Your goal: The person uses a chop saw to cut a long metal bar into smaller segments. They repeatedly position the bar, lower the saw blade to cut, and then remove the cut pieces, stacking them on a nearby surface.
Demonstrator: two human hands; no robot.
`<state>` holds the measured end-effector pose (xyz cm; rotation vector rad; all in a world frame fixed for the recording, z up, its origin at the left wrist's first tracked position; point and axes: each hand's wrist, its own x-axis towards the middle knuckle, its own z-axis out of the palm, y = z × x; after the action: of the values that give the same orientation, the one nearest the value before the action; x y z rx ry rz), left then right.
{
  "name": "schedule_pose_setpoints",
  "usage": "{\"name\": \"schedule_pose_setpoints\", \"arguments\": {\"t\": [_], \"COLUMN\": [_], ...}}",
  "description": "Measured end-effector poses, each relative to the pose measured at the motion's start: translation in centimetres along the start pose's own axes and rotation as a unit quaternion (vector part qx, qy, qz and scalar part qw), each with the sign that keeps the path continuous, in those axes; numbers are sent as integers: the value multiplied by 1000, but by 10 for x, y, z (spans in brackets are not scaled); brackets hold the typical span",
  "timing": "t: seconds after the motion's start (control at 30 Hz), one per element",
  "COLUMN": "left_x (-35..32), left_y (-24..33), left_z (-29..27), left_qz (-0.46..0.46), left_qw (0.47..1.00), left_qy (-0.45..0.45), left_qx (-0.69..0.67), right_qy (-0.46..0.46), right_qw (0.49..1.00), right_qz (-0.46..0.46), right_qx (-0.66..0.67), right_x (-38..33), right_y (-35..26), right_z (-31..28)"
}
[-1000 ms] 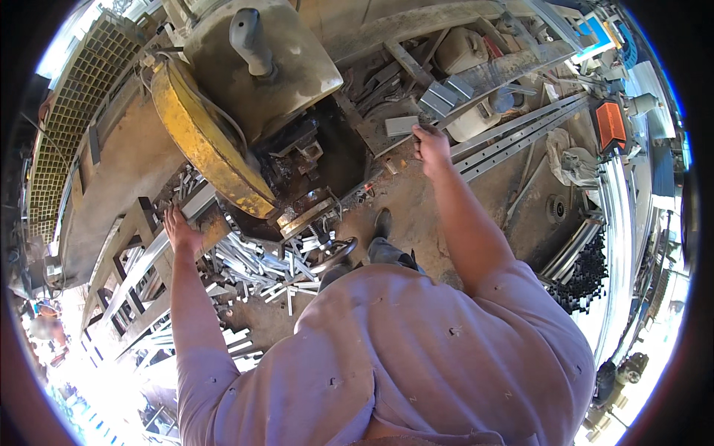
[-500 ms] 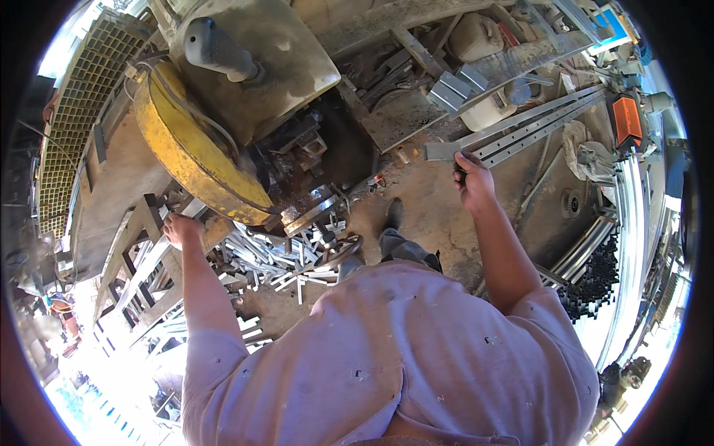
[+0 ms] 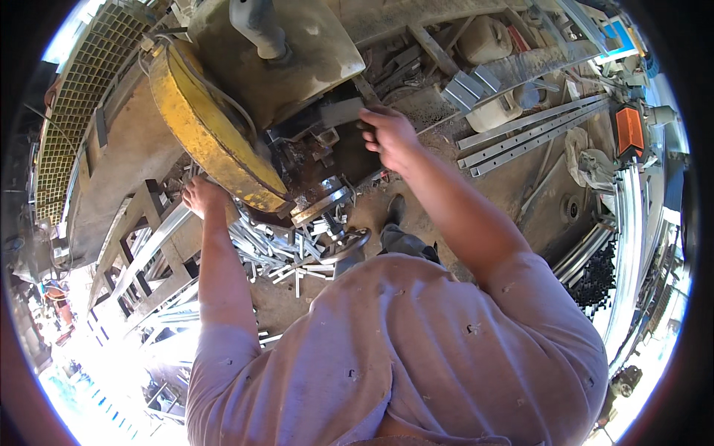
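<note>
My right hand [image 3: 390, 140] is closed on one end of a short flat grey metal piece [image 3: 341, 113], which it holds above the dark well of a cutting machine. The round yellow guard [image 3: 208, 126] of this machine curves down between my two hands. At its left, my left hand [image 3: 202, 198] is bent around the upper end of a long shiny metal bar [image 3: 161, 236], with its fingertips partly hidden. The bar slopes down to the left over a slotted metal frame [image 3: 175, 256]. Beneath the guard sits a metal clamp part [image 3: 321, 202].
Many short cut metal pieces [image 3: 286, 256] lie heaped under the machine. Perforated steel bars [image 3: 535, 134] rest on the floor at the right, near a white plastic can [image 3: 494, 111]. Long metal profiles [image 3: 628, 253] and an orange box [image 3: 628, 130] stand at the far right.
My right hand has swung left and away from the perforated bars, carrying the flat metal piece over the machine. My left hand has shifted slightly right and up along the bar.
</note>
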<state>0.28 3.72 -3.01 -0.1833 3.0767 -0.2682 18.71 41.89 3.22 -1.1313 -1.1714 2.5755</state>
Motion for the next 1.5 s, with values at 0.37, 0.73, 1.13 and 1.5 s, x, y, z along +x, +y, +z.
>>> {"name": "schedule_pose_setpoints", "arguments": {"t": [0.37, 0.73, 1.13, 1.5], "left_x": [6, 19, 10, 13], "left_y": [-11, -26, -27, -37], "left_z": [12, 36, 25, 13], "left_qz": [22, 46, 75, 46], "left_qw": [999, 997, 993, 995], "left_qy": [9, 33, 69, 35], "left_qx": [-30, -46, -55, -76], "right_qy": [9, 47, -37, -112], "right_qw": [983, 881, 850, 929], "right_qz": [-32, -176, -190, -86], "right_qx": [-179, -436, -491, -341], "right_x": [52, 82, 68, 68], "right_y": [39, 48, 55, 56], "right_z": [100, 96, 81, 82]}}
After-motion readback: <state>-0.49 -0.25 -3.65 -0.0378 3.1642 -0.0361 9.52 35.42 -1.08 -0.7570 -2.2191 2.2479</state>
